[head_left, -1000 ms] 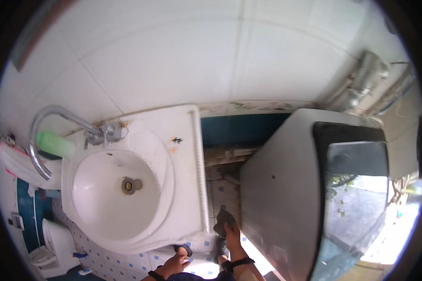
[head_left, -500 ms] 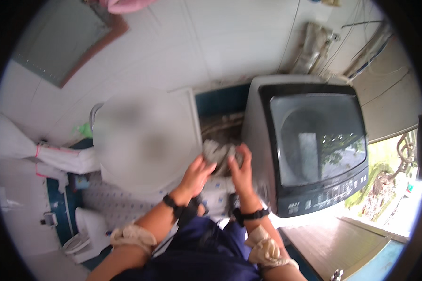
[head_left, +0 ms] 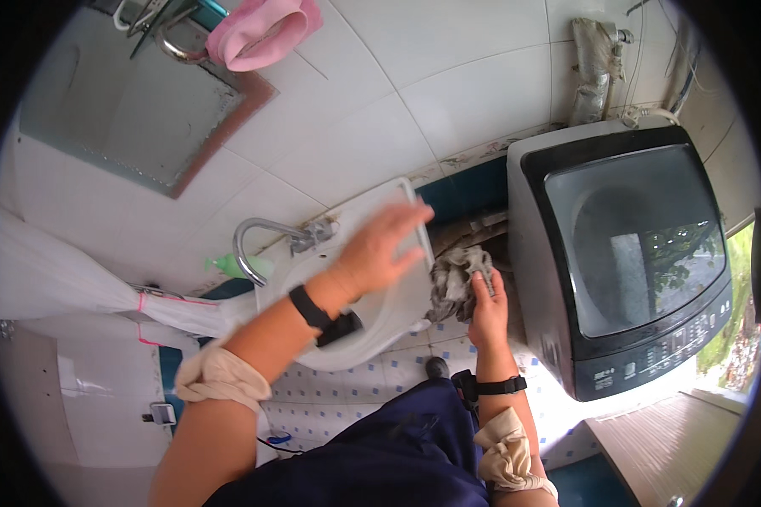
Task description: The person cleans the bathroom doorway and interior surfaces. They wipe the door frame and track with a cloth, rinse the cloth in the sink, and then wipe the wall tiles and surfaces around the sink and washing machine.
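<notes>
My right hand (head_left: 489, 317) grips a crumpled grey cloth (head_left: 458, 283), thumb on top, in the gap between the sink and the washing machine. The cloth hangs in loose folds beside the sink's right rim. My left hand (head_left: 385, 245) is raised over the right part of the white sink (head_left: 313, 359), fingers apart, holding nothing; it is somewhat blurred by motion. Left of that hand, a chrome tap (head_left: 266, 226) curves over the basin. The hand and forearm hide part of the basin.
A top-loading washing machine (head_left: 643, 245) with its lid down stands at the right. On the wall hang a framed mirror (head_left: 135, 101) and a pink cloth (head_left: 262, 38). A green bottle (head_left: 237, 266) stands behind the sink. A wooden panel (head_left: 676, 439) lies at lower right.
My left hand has let go of the cloth and lifted over the sink. The cloth stays in my right hand. The whole view has shifted, and the tap and basin now show clearly.
</notes>
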The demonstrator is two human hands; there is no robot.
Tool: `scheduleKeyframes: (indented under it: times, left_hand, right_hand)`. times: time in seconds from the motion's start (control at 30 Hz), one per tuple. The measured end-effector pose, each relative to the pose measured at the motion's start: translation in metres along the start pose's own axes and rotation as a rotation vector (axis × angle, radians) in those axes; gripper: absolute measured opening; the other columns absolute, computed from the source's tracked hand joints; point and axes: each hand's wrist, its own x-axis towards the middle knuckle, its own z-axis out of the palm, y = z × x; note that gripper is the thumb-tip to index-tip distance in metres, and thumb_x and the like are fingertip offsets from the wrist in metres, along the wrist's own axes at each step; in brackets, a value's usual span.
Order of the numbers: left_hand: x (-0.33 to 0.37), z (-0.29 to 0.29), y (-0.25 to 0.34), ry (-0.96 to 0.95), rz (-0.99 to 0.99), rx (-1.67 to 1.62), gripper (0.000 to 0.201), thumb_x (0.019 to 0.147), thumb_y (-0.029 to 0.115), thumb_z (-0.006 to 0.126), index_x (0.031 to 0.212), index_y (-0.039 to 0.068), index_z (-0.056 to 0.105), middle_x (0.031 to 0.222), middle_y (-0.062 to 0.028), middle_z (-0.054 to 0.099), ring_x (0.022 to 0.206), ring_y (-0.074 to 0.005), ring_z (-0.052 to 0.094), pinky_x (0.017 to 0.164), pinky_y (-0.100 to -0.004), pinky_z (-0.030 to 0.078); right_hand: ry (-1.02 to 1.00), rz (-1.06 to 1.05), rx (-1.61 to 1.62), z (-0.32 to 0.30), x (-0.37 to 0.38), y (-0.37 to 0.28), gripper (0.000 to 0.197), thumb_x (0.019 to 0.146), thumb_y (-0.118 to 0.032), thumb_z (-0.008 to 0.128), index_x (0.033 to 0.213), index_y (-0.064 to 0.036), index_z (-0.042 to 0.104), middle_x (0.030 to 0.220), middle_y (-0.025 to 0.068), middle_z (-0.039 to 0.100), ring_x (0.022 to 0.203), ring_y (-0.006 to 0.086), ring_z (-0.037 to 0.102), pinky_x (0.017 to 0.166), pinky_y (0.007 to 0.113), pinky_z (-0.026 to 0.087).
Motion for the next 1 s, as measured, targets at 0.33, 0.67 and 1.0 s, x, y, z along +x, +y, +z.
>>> scheduleKeyframes:
  times: [0.33,0.67,1.0]
  left_hand:
    - [0.08,-0.162,-0.115,-0.103,0.202,0.996,0.07,0.075,0.016,0.066,0.138,0.014,0.036,0.148,-0.0109,0.024,0.137,-0.0306,0.021,0.11,-0.0474,0.021]
    - [0.14,-0.171,-0.128,0.069,0.242,1.27,0.073,0.077,0.03,0.067,0.141,0.028,0.033,0.151,-0.0057,0.015,0.138,-0.0281,0.018,0.098,-0.0481,0.038]
    - [0.145,-0.171,-0.159,0.102,0.312,1.52,0.088,0.069,0.055,0.067,0.142,0.025,0.029,0.152,-0.0106,0.012,0.14,-0.0299,0.007,0.104,-0.0579,0.012]
  right_hand:
    - [-0.114,0.1,0.661,0.005,0.045,0.007,0.042,0.093,-0.017,0.049,0.133,-0.0074,0.04,0.13,0.0087,0.049,0.12,0.0242,0.047,0.101,0.037,0.036]
    - [-0.029,0.014,0.513,0.009,0.094,0.019,0.051,0.093,-0.022,0.05,0.138,-0.0049,0.032,0.136,0.0101,0.043,0.122,0.0223,0.044,0.103,0.036,0.033]
    - [0.236,-0.565,-0.749,0.015,0.239,0.052,0.056,0.089,-0.02,0.054,0.139,-0.0049,0.032,0.135,0.0194,0.04,0.12,0.0332,0.043,0.1,0.036,0.036]
